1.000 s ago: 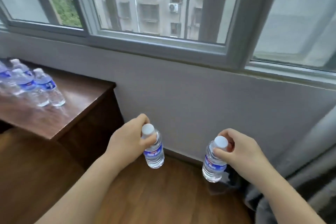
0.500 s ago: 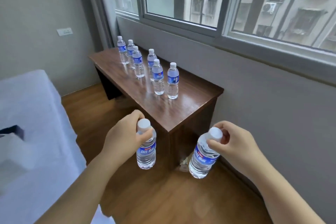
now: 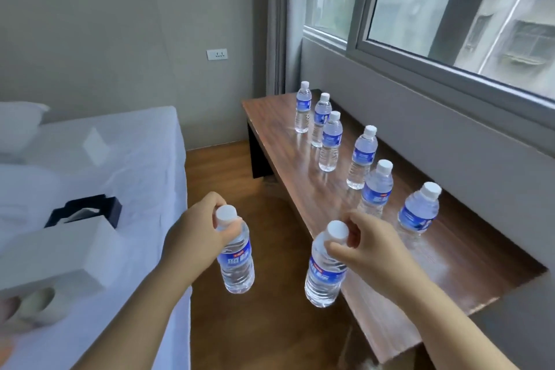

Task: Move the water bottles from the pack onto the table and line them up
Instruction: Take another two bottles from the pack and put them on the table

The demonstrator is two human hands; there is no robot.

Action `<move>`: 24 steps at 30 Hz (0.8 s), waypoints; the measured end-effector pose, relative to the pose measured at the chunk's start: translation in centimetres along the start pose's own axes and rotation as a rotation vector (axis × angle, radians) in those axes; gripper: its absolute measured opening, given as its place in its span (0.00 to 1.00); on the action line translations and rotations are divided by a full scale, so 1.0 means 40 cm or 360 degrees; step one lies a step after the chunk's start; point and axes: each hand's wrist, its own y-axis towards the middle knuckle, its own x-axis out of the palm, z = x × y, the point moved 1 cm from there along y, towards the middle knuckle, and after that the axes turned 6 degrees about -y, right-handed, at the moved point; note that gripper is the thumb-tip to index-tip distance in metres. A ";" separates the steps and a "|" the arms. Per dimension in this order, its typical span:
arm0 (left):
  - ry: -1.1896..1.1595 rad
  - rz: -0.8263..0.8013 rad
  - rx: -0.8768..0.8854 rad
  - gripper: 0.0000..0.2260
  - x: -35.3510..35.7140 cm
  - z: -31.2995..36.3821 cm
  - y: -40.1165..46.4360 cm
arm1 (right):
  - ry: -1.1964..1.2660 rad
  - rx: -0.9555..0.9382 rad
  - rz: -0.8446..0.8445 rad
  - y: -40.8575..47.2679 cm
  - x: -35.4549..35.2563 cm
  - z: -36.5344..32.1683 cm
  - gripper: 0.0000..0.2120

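A person's two bare forearms reached forward, seen from above, each hand holding a small clear water bottle by its neck. The left hand (image 3: 195,230) had its fingers and thumb curled round the neck of the left bottle (image 3: 235,261), just under the white cap; this bottle hung upright over the wooden floor (image 3: 270,324), between the bed and the desk. The right hand (image 3: 365,242) pinched the neck of the right bottle (image 3: 324,270) the same way; that bottle tilted slightly, its lower part in front of the desk's near edge.

The desk (image 3: 450,273), long, low and made of dark wood, stood against the wall under a window (image 3: 450,9). Six more bottles with blue labels and white caps stood upright on the desk in a loose line running away from the viewer. The nearest bottle (image 3: 419,213) stood just beyond the right hand, and the farthest bottle (image 3: 302,106) stood near the desk's far end.

To the left of the desk was a bed (image 3: 135,159) with a white sheet. On the bed lay a white box (image 3: 57,258) and a dark open box (image 3: 87,210). A wall socket (image 3: 216,54) sat on the wall beyond the desk.
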 end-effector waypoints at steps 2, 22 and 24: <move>-0.0018 0.0052 -0.0023 0.12 -0.006 -0.006 0.104 | 0.0011 -0.0040 0.0012 0.120 0.001 -0.022 0.08; -0.0053 -0.0226 0.0343 0.11 0.006 -0.192 1.246 | 0.0030 0.0341 0.0404 1.130 0.222 -0.199 0.08; -0.0082 -0.0233 0.0370 0.11 0.022 -0.194 1.352 | 0.0009 0.0358 0.0406 1.220 0.233 -0.206 0.08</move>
